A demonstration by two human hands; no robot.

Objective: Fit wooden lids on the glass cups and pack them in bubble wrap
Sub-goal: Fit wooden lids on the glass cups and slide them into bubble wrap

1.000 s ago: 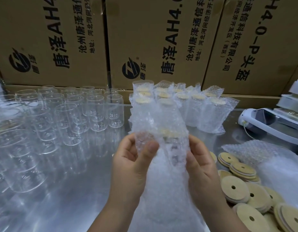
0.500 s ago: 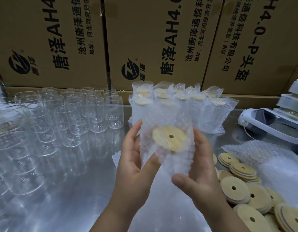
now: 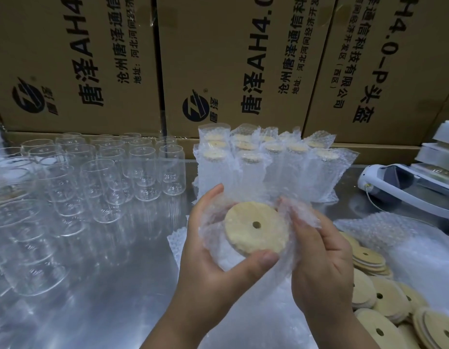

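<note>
Left hand [image 3: 208, 263] | right hand [image 3: 321, 270] — grip one bubble-wrapped cup [image 3: 214, 221] | lid [image 3: 243, 233] — one

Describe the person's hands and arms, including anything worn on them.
The left hand and right hand are bare: no gloves, rings or watch show. Both forearms are uncovered to the frame's edge, no sleeve in view. The left thumbnail is short, unpainted.

Matt wooden lid [image 3: 256, 229] under clear bubble wrap [image 3: 304, 217]; glossy metal table [image 3: 112, 285].
</note>
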